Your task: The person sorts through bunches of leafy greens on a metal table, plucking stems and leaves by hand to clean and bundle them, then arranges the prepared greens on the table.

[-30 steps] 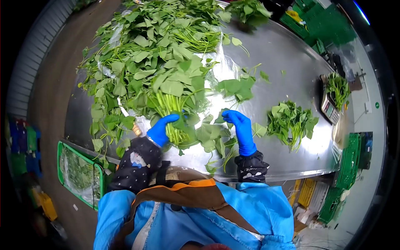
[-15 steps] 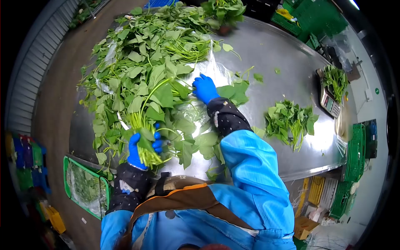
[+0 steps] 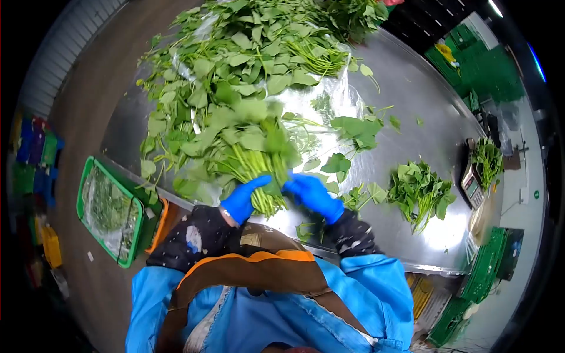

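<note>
Passable over steel tabletop [image 3: 435,141] between leaf heap [image 3: 235,65] and scale [image 3: 472,187] — blocked leftward by that heap, nearer the body by a bunch [image 3: 419,197].

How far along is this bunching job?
Apparently done: one small green leafy bunch apart on the steel table, another on the grey scale. In hand: a green-stemmed bunch in the blue-gloved left hand, the blue-gloved right hand beside it. Remaining: the big leafy green heap.

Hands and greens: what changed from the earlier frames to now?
Right hand drew back from over the plastic sheet to the right side of the leafy bunch; blur hides whether it grips any. Left hand still holds that bunch. Small bunch at table right and scale with its greens: unmoved.
</note>
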`<action>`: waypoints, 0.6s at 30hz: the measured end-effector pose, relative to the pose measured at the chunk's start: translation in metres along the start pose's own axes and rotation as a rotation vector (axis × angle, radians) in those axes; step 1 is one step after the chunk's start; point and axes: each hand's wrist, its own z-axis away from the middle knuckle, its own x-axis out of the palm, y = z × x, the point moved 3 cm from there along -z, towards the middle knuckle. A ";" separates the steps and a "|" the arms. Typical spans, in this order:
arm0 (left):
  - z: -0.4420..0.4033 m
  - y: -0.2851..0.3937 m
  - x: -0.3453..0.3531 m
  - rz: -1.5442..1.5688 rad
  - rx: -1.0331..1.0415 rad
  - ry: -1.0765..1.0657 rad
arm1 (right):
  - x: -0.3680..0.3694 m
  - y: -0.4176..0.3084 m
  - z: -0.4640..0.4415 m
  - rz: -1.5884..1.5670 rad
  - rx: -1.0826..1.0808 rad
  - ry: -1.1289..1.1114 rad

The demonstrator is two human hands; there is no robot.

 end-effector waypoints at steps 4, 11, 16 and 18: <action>-0.001 -0.007 0.004 -0.088 0.091 0.063 | 0.026 0.009 0.005 0.096 0.028 0.064; -0.007 -0.007 0.013 -0.263 0.008 0.131 | 0.040 -0.015 -0.010 -0.132 0.067 0.020; -0.011 -0.006 0.013 -0.377 -0.050 -0.012 | 0.045 0.006 -0.017 -0.063 0.055 0.184; 0.010 0.009 0.032 -0.557 -0.257 -0.032 | 0.029 0.009 -0.016 -0.048 0.063 0.144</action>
